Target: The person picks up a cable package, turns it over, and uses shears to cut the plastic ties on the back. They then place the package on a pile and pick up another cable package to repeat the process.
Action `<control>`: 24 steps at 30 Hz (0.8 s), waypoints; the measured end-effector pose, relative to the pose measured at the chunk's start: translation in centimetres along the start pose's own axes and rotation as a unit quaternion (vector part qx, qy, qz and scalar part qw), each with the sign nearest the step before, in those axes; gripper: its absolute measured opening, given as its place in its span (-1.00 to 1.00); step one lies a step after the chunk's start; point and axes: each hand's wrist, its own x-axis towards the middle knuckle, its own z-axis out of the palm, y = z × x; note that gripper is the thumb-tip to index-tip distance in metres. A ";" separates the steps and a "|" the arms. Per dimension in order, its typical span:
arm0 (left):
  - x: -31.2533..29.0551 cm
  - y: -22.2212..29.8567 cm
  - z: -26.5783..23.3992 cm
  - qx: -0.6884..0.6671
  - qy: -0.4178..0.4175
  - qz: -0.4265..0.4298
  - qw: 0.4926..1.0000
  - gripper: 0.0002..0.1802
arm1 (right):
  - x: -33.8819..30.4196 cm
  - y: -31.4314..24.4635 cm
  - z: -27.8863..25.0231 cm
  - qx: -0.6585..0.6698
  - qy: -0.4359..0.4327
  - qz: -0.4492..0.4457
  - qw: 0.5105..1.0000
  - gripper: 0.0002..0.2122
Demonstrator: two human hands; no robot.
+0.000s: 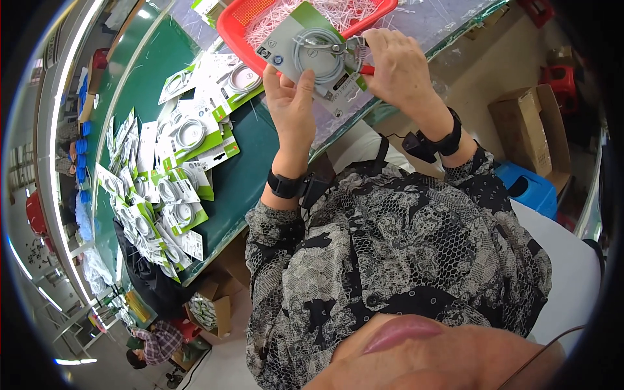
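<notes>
My left hand (290, 107) pinches the lower edge of a packaged cable (281, 40), a white and green card with a coiled white cable under clear plastic. The card is held up and tilted over the table edge. My right hand (402, 73) is closed round a pair of small nippers (336, 48), whose metal jaws lie across the front of the package. A red handle end sticks out below the fingers. Whether the jaws touch the plastic, I cannot tell. Behind the package stands a red plastic basket (235, 27) holding many thin, clear-white plastic strips (270, 14).
Many similar cable packages (190, 134) lie heaped on the green table (244, 133) to the left. A cardboard box (523, 127) and a blue stool (530, 185) stand at the right. Another person (161, 342) is at the far lower left, near a box of packages (205, 311).
</notes>
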 end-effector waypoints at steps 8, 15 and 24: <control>-0.8 -0.7 0.8 0.022 0.028 0.024 0.999 -0.47 | 0.2 0.8 1.1 -0.013 -0.023 -0.015 1.000 -0.67; -0.9 0.0 0.4 0.119 -0.003 0.041 0.992 -0.39 | 0.5 0.5 0.8 0.165 -0.105 0.044 0.980 -0.71; -2.6 0.2 0.4 0.287 0.005 0.057 0.956 -0.41 | 3.0 -1.6 2.3 0.314 0.034 -0.021 0.949 -0.72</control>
